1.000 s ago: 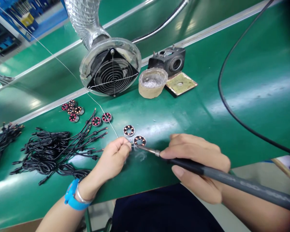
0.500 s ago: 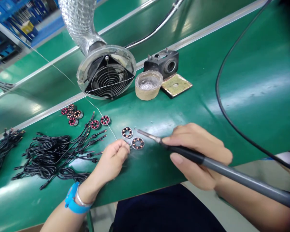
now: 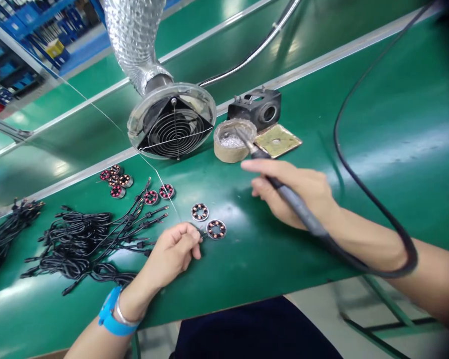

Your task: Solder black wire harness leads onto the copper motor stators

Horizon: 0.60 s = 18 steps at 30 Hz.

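Note:
My right hand (image 3: 303, 192) is closed around a soldering iron (image 3: 292, 199), its tip inside the rim of a round tan cup (image 3: 230, 154) with silvery bits in it. My left hand (image 3: 177, 249) rests low over the bench, thumb and finger pinched on thin solder wire (image 3: 163, 185) that comes down past the fan. Just right of those fingertips lies a ring-shaped motor stator (image 3: 216, 229) with copper windings. A second stator (image 3: 199, 212) sits slightly behind it. Whether the left fingers touch the nearer stator, I cannot tell.
A fume extractor fan (image 3: 177, 132) hangs from a foil duct (image 3: 136, 40). Behind the cup are a black iron stand (image 3: 254, 107) and a yellowish sponge tray (image 3: 279, 142). Bundled black cables (image 3: 75, 244) and several more stators (image 3: 115, 180) lie leftward. The iron's cord (image 3: 338, 144) loops at right.
My right hand has carried the soldering iron up and away from the stators, to the tan cup. The left hand keeps its pinch near the stators. The view has shifted slightly.

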### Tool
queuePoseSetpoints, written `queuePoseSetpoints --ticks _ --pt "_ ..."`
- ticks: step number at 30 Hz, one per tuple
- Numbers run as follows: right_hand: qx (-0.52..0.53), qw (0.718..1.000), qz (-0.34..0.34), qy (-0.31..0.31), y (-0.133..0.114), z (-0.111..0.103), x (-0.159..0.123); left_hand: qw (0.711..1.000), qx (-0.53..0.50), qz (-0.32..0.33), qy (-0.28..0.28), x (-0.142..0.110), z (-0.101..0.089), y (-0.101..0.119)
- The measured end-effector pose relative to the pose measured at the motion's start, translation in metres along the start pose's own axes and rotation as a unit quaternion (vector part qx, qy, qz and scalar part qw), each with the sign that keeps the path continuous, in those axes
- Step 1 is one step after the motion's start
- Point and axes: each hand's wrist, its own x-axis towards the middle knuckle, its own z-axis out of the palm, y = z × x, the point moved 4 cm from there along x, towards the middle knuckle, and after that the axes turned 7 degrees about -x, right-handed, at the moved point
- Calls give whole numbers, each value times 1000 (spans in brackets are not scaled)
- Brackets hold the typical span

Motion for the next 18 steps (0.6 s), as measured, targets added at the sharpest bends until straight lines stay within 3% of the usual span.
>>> queuePoseSetpoints --ticks 4,8,12,18 --pt "115 989 -43 -79 -39 15 -6 1000 -5 -1 19 -1 -3 1" --pt "151 972 -82 -163 -57 37 -10 999 19 -9 35 0 -5 3" --pt "169 969 -69 -164 -55 48 -14 997 62 -15 41 -1 -4 6" --pt "236 958 -10 -163 -51 47 -19 995 99 26 17 -3 -1 9"
